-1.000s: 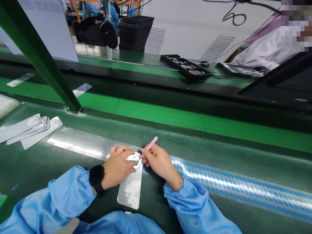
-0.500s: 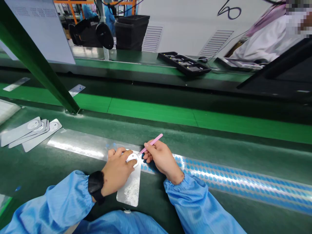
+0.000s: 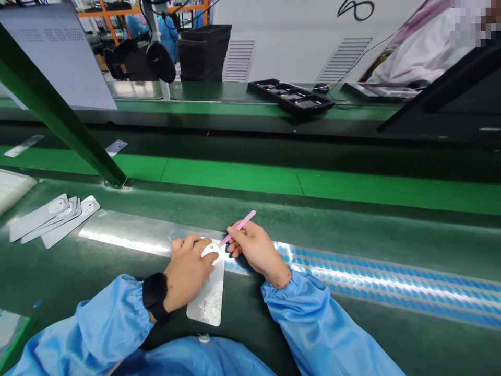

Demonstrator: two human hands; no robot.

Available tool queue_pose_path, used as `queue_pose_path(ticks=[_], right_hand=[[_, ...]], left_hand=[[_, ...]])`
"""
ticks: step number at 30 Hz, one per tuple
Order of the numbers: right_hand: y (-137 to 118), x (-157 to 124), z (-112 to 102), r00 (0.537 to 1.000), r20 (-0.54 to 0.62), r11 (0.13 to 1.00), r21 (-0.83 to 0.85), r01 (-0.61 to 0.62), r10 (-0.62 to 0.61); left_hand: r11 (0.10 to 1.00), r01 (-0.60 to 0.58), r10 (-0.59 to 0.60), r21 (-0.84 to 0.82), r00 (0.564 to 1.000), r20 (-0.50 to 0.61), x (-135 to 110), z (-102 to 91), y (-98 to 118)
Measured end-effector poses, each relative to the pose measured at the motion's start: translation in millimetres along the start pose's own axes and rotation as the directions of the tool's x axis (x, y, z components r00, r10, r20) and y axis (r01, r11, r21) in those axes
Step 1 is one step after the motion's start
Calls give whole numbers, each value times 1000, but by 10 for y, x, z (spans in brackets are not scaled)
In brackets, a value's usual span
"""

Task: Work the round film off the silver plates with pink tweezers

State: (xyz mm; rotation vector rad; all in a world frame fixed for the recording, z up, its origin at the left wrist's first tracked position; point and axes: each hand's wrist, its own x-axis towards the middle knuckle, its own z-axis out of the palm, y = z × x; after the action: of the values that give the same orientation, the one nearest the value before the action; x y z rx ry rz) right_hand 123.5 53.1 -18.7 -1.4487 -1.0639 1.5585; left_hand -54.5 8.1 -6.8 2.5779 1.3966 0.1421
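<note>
My left hand (image 3: 188,274) lies on a silver foil card (image 3: 207,297), its fingers pressing on a white round disc (image 3: 210,250) at the card's far end. A black wristwatch (image 3: 155,296) sits on that wrist. My right hand (image 3: 254,249) is just to the right of the disc and pinches pink tweezers (image 3: 239,227). Their tip reaches the disc's upper right edge. My left fingers hide part of the disc.
A sheet of blue dots (image 3: 371,279) runs right along the green belt, and a shiny foil strip (image 3: 125,231) lies left. Several foil cards (image 3: 55,219) overlap further left. A green post (image 3: 58,120) rises behind them; a black tray (image 3: 289,96) sits beyond.
The tweezers tip has moved from the disc's middle to its upper edge, and the small blue dot at the tip no longer shows. The whole scene has shifted slightly upward in view.
</note>
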Motion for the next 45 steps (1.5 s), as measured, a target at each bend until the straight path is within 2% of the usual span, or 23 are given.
queue_pose_path(ticks=[10,16,18,20,22,24,26,28,30,32,34,35,36,37,39,40,42,43,45], right_hand=[[-46,20,-7,999,19,984,172,-37,34],[-103,5,-12,998,33,962,264,-68,61],[-106,9,-26,998,45,951,302,-63,51],[-102,19,-51,998,55,934,353,-59,43],[-92,35,-84,997,61,913,403,-64,43],[-79,54,-118,996,78,901,427,-74,45],[-67,71,-148,993,112,900,427,-88,44],[-62,76,-168,989,141,900,425,-97,40],[-66,69,-176,988,152,900,425,-99,37],[-78,58,-174,987,156,900,423,-104,41],[-94,52,-166,986,158,902,416,-117,54],[-102,51,-161,985,158,903,411,-122,62],[-108,51,-157,985,156,905,406,-126,67],[-112,52,-153,986,153,907,402,-127,70],[-114,54,-146,987,142,912,391,-125,74],[-113,56,-142,988,136,915,384,-122,75],[-111,62,-133,990,124,925,363,-110,69],[-110,65,-128,991,119,931,349,-102,64],[-110,70,-117,992,112,941,326,-87,53]], left_hand=[[995,68,-68,-73,998,5,49,0,-55],[987,140,-127,-73,979,161,189,-135,-33],[979,177,-151,-103,964,221,270,-225,-55],[975,179,-144,-135,961,236,405,-356,-124],[984,131,-109,-120,979,174,623,-547,-251],[995,89,-86,-42,994,66,922,-801,-431],[992,128,-127,21,991,-30,1244,-1095,-641],[973,220,-204,73,962,-181,1489,-1384,-840],[954,280,-218,109,895,-390,1551,-1617,-1003],[959,246,-142,137,842,-520,1368,-1763,-1144],[961,233,-121,147,836,-535,956,-1823,-1315],[950,276,-166,143,840,-517,690,-1828,-1426],[928,346,-243,137,842,-481,404,-1822,-1557],[885,448,-356,126,826,-436,112,-1809,-1703],[746,658,-609,109,738,-291,-433,-1766,-2015],[670,729,-698,139,683,-217,-665,-1740,-2164],[590,784,-779,192,615,-119,-1016,-1681,-2417],[573,792,-795,208,599,-91,-1129,-1647,-2514],[572,791,-803,218,594,-52,-1242,-1577,-2654]])
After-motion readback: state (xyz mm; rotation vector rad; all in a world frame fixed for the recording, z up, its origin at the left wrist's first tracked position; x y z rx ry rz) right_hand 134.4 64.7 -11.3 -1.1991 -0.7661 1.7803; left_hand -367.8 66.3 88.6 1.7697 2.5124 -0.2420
